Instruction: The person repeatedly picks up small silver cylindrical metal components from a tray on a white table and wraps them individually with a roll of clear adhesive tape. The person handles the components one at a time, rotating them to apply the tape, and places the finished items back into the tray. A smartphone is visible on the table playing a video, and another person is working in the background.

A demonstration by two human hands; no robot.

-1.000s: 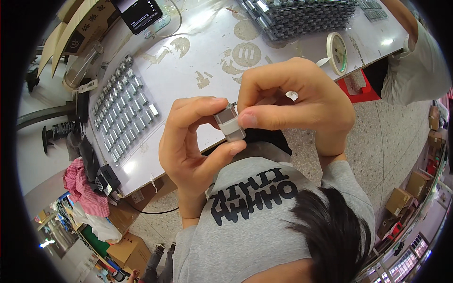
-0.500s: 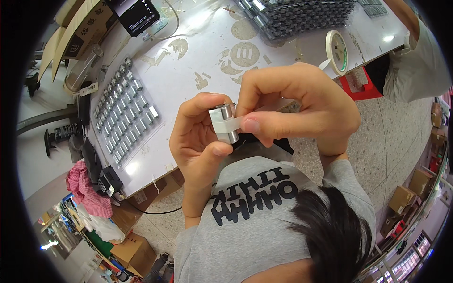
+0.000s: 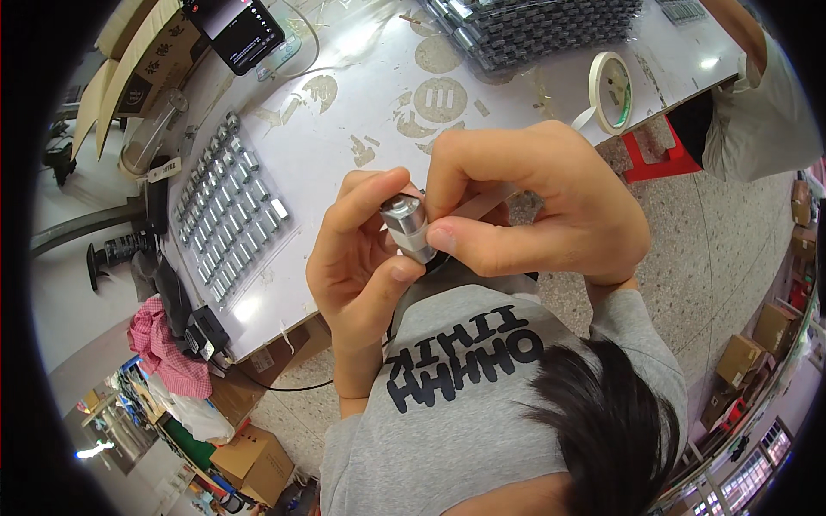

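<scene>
My left hand (image 3: 346,258) is closed around a small silver metal cylinder (image 3: 403,214), which looks like a small motor, gripping it between thumb and fingertips. Its top end faces up and tilts slightly. A band of white tape (image 3: 416,238) wraps around its middle. Against its right side, my right hand (image 3: 555,211) pinches the tape between thumb and index finger. A pale tape strip (image 3: 483,204) shows inside the curl of the right fingers, and the pinched part is hidden by them.
A tape roll (image 3: 594,92) stands on the white table beyond my right hand. Rows of silver cylinders fill a clear tray (image 3: 288,230) at left. Many more pieces are stacked at the back (image 3: 551,34). A phone (image 3: 234,34) and cardboard box (image 3: 159,64) are far left; another person's sleeve (image 3: 766,129) is right.
The cylinder has turned in my left fingers, so its top end shows more. The tape lies closer around it, and my right pinch has shifted slightly left.
</scene>
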